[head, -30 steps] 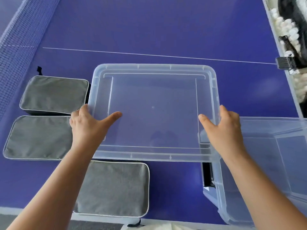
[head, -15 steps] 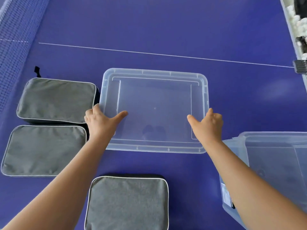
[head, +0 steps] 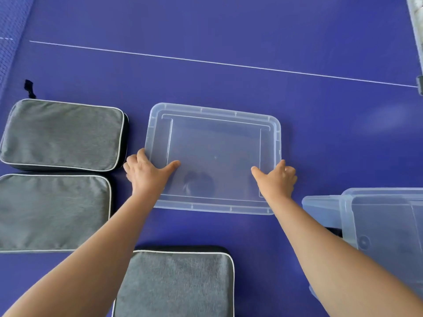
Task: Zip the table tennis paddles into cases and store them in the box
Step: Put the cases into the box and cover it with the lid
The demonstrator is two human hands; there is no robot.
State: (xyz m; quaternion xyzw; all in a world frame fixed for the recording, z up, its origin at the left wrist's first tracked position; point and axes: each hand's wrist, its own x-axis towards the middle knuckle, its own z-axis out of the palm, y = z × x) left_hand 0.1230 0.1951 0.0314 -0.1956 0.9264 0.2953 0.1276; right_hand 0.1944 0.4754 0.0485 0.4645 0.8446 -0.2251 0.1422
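Three grey cases lie on the blue table [head: 229,30]: the nearest case [head: 176,284] at the bottom edge, a second case [head: 52,211] at the left, a third case [head: 61,133] just beyond it. Right of them sits the clear box [head: 386,227], open. Farther out, the left hand [head: 146,173] and right hand [head: 278,181] grip the short ends of the clear lid [head: 215,143], thumbs on top, fingers curled over its edges.
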